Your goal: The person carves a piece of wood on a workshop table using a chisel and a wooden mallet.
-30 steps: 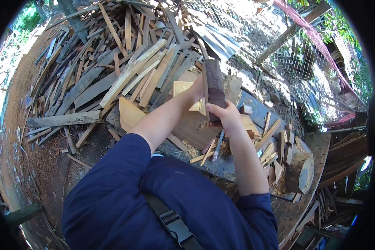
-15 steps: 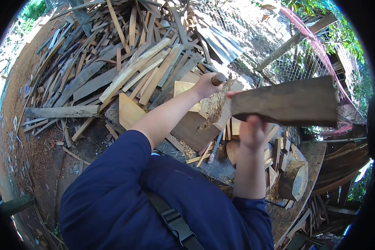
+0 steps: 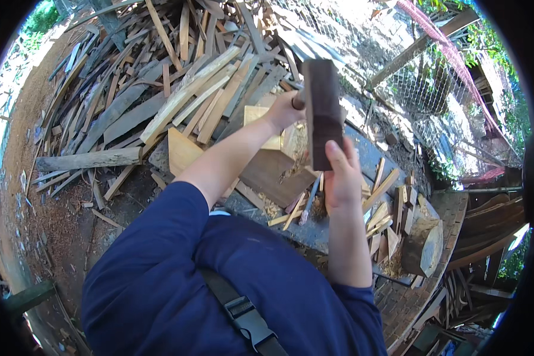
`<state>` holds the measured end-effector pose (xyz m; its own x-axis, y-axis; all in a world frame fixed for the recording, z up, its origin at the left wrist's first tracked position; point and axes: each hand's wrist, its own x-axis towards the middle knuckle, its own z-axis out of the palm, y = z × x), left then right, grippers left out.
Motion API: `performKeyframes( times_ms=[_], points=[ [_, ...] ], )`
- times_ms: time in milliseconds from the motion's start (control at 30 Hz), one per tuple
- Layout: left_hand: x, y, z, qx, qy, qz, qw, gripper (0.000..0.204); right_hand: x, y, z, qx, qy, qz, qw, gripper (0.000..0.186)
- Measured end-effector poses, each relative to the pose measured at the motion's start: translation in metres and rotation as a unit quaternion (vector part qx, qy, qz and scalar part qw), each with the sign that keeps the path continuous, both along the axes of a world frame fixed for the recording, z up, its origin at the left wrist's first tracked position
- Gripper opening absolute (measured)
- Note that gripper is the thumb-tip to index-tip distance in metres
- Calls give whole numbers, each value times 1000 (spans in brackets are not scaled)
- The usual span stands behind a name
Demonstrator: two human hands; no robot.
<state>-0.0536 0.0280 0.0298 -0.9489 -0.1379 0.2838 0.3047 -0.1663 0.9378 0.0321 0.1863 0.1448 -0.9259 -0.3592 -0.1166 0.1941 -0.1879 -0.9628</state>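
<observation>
My left hand [image 3: 283,113] is closed round a tool with a round wooden handle [image 3: 298,102], its end showing above the fist. The tool's lower part is hidden, so its kind does not show. In my right hand [image 3: 343,181] is a dark wooden mallet [image 3: 324,101], a thick squared piece gripped at its near end. The mallet stands lengthwise just right of the handle's end; whether they touch I cannot tell. Beneath both hands lies a big wooden block [image 3: 273,178] with a rough, chipped face, partly covered by my left forearm and the mallet.
Wood strips and offcuts [image 3: 381,188] with shavings lie on the dark bench top [image 3: 365,151] at right, beside a chunky wood block [image 3: 422,248]. A pale angled board [image 3: 184,153] is left of my forearm. Beyond rise a large scrap-wood pile [image 3: 142,83] and wire fence [image 3: 427,83].
The mallet has swung from pointing right to pointing away from me, moving left toward the tool handle. My right hand has shifted slightly left; my left hand keeps its grip, nearly in place.
</observation>
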Motion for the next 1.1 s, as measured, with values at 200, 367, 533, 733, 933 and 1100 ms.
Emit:
performKeyframes(
  times_ms=[200, 367, 533, 733, 933, 1100],
  points=[
    [0, -24, -22, -27, -15, -31, 999, 16, -7, 34, 27, -163, 240, 1, 957, 51],
    [14, -36, -22, 77, -65, -41, 994, 16, -1, 77, -47, -181, 35, -139, 973, 42],
    [18, -50, -36, 105, -56, -34, 992, 19, 23, 120, -115, -53, -46, -232, 970, 32],
    [51, -100, -81, 246, -66, 44, 966, 20, 57, 150, -153, -5, -110, -250, 962, 28],
    [77, -108, -119, 417, -142, 60, 896, 20, 77, 149, -174, 28, -184, -269, 945, 30],
    [72, -105, -69, 271, -116, 59, 954, 16, 73, 135, -197, 37, -230, -224, 946, 33]
  ],
)
